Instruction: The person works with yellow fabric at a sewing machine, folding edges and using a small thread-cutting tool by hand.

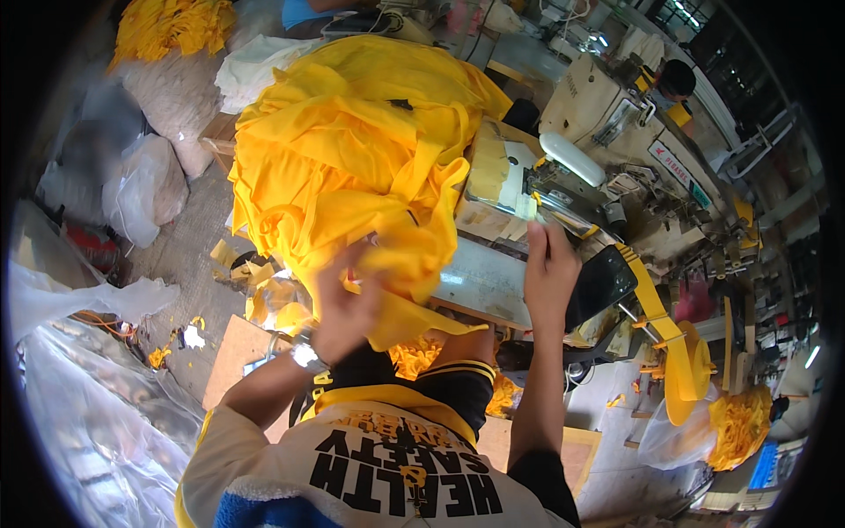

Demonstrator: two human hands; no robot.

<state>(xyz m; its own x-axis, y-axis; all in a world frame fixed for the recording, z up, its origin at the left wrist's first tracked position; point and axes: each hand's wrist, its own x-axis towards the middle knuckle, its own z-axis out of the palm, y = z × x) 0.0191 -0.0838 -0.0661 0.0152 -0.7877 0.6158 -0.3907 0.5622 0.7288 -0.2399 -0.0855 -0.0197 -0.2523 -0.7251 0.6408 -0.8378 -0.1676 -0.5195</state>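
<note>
A large heap of yellow cloth [343,114] rises in front of me, its near folds hanging toward my lap. My left hand [345,304], with a watch [305,354] on its wrist, is smeared by motion at the heap's near edge. Closed on a piece of yellow cloth [409,304], it moves with that piece, which is blurred too; the fingertips do not show clearly. To the right, my right hand [552,260] is raised with its fingers pinched together, just in front of the sewing machine's [607,114] working end. Whatever those fingers hold is too small to make out.
A dark phone-like screen [603,286] stands right of my right wrist. Beyond it a yellow strip [651,304] runs over a metal rod holder to a roll [695,365]. Plastic bags [145,189] and cloth scraps lie on the floor at left. Another person [676,81] sits at far right.
</note>
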